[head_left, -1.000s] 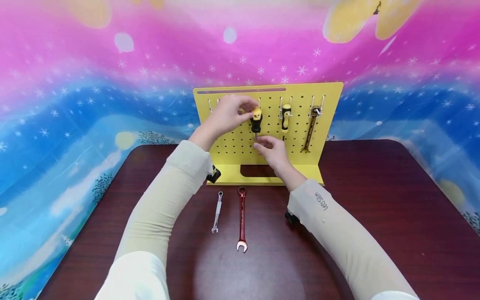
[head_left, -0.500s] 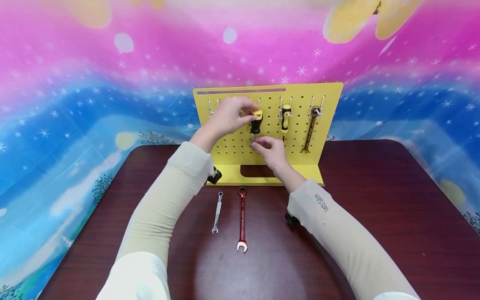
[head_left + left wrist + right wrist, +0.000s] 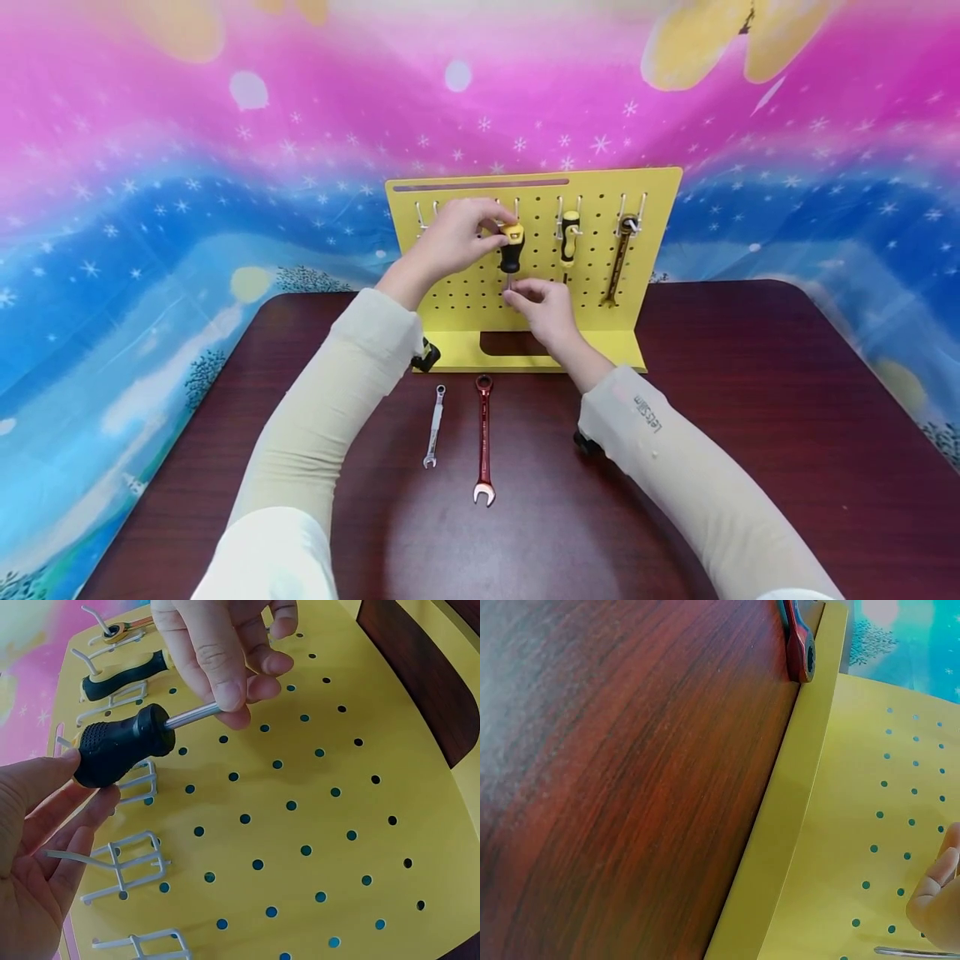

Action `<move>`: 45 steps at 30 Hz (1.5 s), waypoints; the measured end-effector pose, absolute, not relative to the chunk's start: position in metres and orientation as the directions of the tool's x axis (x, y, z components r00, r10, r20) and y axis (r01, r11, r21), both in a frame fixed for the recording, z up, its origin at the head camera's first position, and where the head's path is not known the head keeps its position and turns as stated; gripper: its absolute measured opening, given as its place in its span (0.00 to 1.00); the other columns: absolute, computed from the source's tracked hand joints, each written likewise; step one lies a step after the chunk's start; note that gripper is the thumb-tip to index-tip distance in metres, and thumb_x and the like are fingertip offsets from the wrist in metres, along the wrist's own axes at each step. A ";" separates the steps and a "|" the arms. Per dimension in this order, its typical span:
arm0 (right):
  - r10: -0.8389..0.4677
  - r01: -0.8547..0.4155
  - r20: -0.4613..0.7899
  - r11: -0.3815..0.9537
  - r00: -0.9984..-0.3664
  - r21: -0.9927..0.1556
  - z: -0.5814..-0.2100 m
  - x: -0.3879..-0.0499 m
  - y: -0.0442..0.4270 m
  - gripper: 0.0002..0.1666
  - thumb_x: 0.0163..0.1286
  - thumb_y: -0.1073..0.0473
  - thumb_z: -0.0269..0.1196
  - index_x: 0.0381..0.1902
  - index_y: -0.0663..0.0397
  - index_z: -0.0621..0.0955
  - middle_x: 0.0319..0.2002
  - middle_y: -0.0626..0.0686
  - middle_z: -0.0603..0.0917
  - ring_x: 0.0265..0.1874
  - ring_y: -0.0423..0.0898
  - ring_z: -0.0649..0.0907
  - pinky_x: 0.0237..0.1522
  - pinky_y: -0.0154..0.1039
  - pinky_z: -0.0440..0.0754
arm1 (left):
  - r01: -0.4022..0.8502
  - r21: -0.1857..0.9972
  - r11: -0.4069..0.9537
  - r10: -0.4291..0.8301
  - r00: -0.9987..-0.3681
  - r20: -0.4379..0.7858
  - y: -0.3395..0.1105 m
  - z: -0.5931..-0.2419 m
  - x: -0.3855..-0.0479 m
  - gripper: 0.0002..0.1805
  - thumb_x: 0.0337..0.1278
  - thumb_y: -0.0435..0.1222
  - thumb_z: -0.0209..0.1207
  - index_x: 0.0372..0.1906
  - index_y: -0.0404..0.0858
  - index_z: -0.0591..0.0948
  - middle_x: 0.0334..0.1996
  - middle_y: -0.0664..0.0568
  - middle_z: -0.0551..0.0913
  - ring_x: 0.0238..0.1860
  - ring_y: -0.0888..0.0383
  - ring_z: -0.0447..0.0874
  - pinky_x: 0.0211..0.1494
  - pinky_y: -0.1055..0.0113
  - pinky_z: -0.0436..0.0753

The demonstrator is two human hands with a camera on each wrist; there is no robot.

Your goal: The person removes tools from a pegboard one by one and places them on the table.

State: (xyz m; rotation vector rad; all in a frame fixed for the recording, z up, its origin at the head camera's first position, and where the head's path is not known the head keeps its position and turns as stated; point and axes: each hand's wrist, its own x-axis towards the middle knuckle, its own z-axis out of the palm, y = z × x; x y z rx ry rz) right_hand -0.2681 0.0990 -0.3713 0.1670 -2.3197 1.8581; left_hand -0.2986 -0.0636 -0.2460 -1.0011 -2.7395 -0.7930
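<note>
Pegboard [image 3: 600, 183] near the far edge of the desk [image 3: 750, 375]: left hand [image 3: 465, 233] pinches the screwdriver's handle [image 3: 512, 257], right hand [image 3: 549, 312] its shaft [image 3: 191, 716]; best guided upright

Dark red-brown table [image 3: 750, 400]: yellow pegboard [image 3: 545, 246] standing; silver wrench [image 3: 434, 427], longer red wrench [image 3: 484, 437] lying in front.

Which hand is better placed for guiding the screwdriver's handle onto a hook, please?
Probably the left: the left hand pinches the screwdriver by its handle, close to the white hooks. The right hand pinches the shaft, lower down and farther from the hooks.
</note>
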 end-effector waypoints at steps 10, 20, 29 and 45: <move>0.005 -0.193 0.202 0.267 -0.979 -0.944 -0.369 -0.260 0.102 0.13 0.67 0.61 0.67 0.45 0.65 0.87 0.42 0.63 0.89 0.32 0.35 0.81 0.39 0.28 0.80 | 0.635 0.438 0.636 0.578 -0.769 0.274 -0.065 -0.245 -0.295 0.16 0.68 0.36 0.60 0.58 0.41 0.82 0.56 0.50 0.84 0.52 0.57 0.85 0.60 0.61 0.82; -0.010 -0.237 0.245 0.286 -0.969 -0.928 -0.365 -0.254 0.105 0.12 0.66 0.62 0.68 0.43 0.65 0.87 0.39 0.63 0.89 0.30 0.34 0.81 0.37 0.27 0.80 | 0.641 0.445 0.625 0.587 -0.762 0.273 -0.065 -0.243 -0.290 0.17 0.68 0.36 0.60 0.59 0.41 0.82 0.57 0.50 0.84 0.53 0.56 0.85 0.61 0.60 0.82; -0.023 -0.253 0.260 0.314 -0.965 -0.915 -0.361 -0.248 0.106 0.11 0.66 0.62 0.68 0.42 0.64 0.88 0.38 0.63 0.89 0.30 0.36 0.81 0.38 0.29 0.79 | 0.649 0.447 0.616 0.597 -0.755 0.273 -0.065 -0.239 -0.284 0.16 0.68 0.36 0.60 0.58 0.40 0.82 0.57 0.49 0.83 0.53 0.56 0.85 0.61 0.62 0.82; -0.072 -0.285 0.277 0.351 -0.958 -0.892 -0.357 -0.234 0.110 0.10 0.66 0.60 0.68 0.41 0.62 0.88 0.35 0.60 0.89 0.32 0.40 0.81 0.36 0.31 0.77 | 0.666 0.450 0.595 0.620 -0.736 0.270 -0.067 -0.235 -0.275 0.16 0.68 0.36 0.60 0.57 0.40 0.82 0.55 0.50 0.84 0.52 0.57 0.86 0.60 0.63 0.83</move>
